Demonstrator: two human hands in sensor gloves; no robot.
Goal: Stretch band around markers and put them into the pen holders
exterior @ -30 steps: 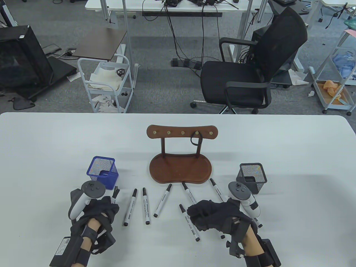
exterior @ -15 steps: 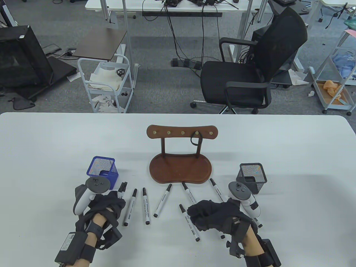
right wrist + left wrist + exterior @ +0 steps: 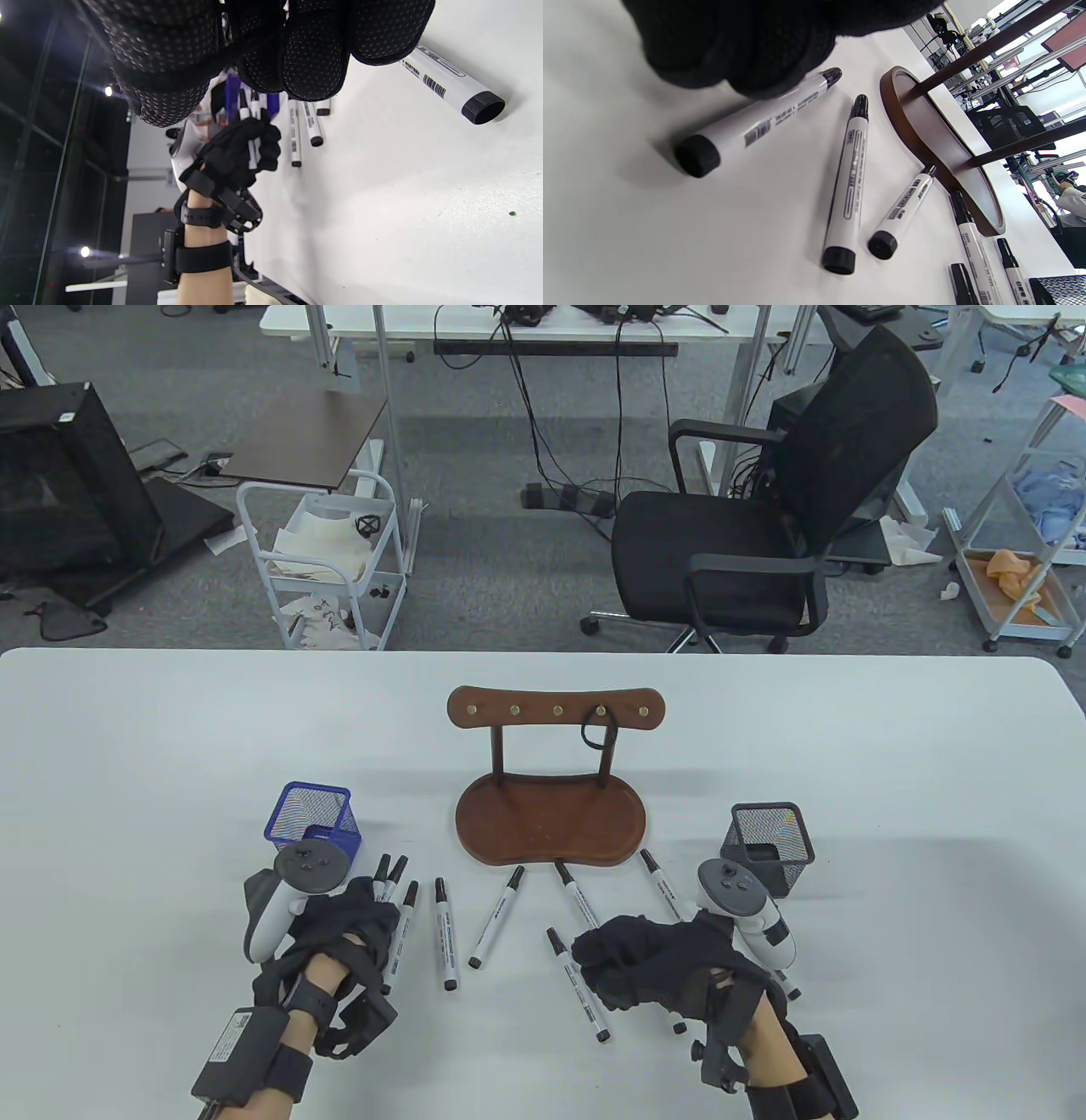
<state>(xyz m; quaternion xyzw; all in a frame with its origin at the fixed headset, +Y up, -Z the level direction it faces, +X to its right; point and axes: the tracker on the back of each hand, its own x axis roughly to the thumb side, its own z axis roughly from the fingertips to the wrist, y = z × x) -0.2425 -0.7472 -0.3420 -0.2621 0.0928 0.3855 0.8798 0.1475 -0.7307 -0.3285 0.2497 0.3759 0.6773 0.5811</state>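
My left hand [image 3: 361,920] grips two white markers [image 3: 387,872] whose black tips stick out past its fingers; the right wrist view shows that same grip [image 3: 251,140]. Its fingers [image 3: 746,51] touch a third marker [image 3: 755,127] lying on the table. My right hand [image 3: 624,967] rests as a curled fist on the table, over some markers; nothing shows inside it. Loose markers [image 3: 445,933] [image 3: 496,926] [image 3: 579,895] lie between my hands. A blue mesh holder [image 3: 312,824] stands at left, a black mesh holder [image 3: 770,844] at right. A black band [image 3: 596,734] hangs on the rack.
A brown wooden rack with a tray base [image 3: 550,819] stands mid-table behind the markers. More markers [image 3: 577,984] [image 3: 662,886] lie beside my right hand. An office chair [image 3: 764,526] and a white cart [image 3: 327,560] stand beyond the table's far edge.
My left hand has slid right and slightly forward with its two markers, up against the marker that lay beside it. The right hand has stayed put.
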